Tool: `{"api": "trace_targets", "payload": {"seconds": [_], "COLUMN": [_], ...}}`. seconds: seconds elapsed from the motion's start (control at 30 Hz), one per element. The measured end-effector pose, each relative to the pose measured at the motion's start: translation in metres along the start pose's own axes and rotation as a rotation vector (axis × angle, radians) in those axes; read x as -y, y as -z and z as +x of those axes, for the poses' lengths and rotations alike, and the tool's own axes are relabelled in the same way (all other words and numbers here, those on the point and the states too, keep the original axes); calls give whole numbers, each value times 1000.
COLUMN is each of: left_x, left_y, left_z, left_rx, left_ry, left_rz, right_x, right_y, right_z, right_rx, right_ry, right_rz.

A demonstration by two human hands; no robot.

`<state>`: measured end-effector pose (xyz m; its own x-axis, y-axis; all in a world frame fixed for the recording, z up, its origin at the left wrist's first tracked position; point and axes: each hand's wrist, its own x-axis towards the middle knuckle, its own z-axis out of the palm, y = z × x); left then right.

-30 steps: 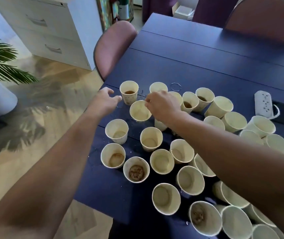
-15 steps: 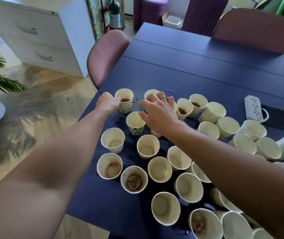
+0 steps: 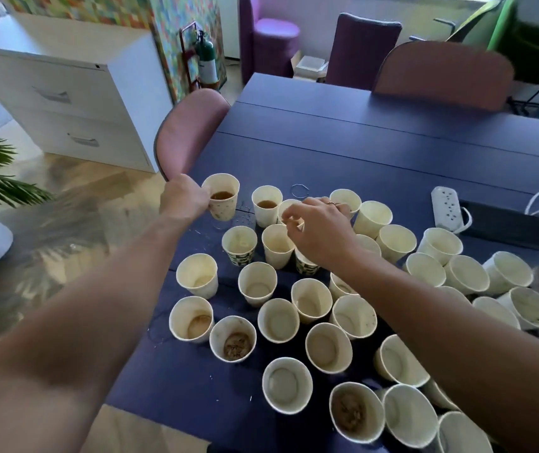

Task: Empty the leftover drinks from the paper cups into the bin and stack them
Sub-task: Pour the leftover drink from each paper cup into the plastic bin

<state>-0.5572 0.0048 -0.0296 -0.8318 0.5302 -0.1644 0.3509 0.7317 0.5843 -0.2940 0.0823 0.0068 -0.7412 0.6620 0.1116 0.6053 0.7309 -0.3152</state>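
Gripping a paper cup of brown drink (image 3: pixel 221 197) at the far left edge of a crowd of cups on the dark blue surface (image 3: pixel 343 152), the left hand (image 3: pixel 184 197) curls round its side while the right hand (image 3: pixel 318 230) pinches the rim of a neighbouring cup (image 3: pixel 289 212), a pink chair (image 3: pixel 189 132) just beyond.

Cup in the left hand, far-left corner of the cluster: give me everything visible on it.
The paper cup is cream, with a rolled rim and faint dark specks on its wall. It stands upright, or nearly so, at the far-left edge of the cluster on the dark blue table; whether it is lifted is unclear. Brown liquid sits in it, below the rim. The left hand grips its left side. No other cup touches it.
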Motion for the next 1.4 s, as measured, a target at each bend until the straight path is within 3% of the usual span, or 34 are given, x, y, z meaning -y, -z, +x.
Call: {"api": "trace_targets", "payload": {"seconds": [0.23, 0.47, 0.63, 0.93, 1.4], "left_x": [-86, -165, -212, -268, -325], "left_y": [51, 76, 68, 9, -58], "left_z": [-76, -149, -202, -272, -348], "left_rx": [-13, 78, 123, 411, 513], "left_ry": [-160, -336, -486, -606, -795], "left_rz": [-81, -62, -12, -119, -354], "right_x": [-11, -30, -58, -119, -207], "right_y": [34, 89, 123, 152, 197], "right_z": [-16, -43, -76, -138, -230], "right_rx": [25, -9, -34, -241, -586], "right_ry": [-30, -122, -128, -218, -397], "right_rz": [100, 544, 698, 845, 741]}}
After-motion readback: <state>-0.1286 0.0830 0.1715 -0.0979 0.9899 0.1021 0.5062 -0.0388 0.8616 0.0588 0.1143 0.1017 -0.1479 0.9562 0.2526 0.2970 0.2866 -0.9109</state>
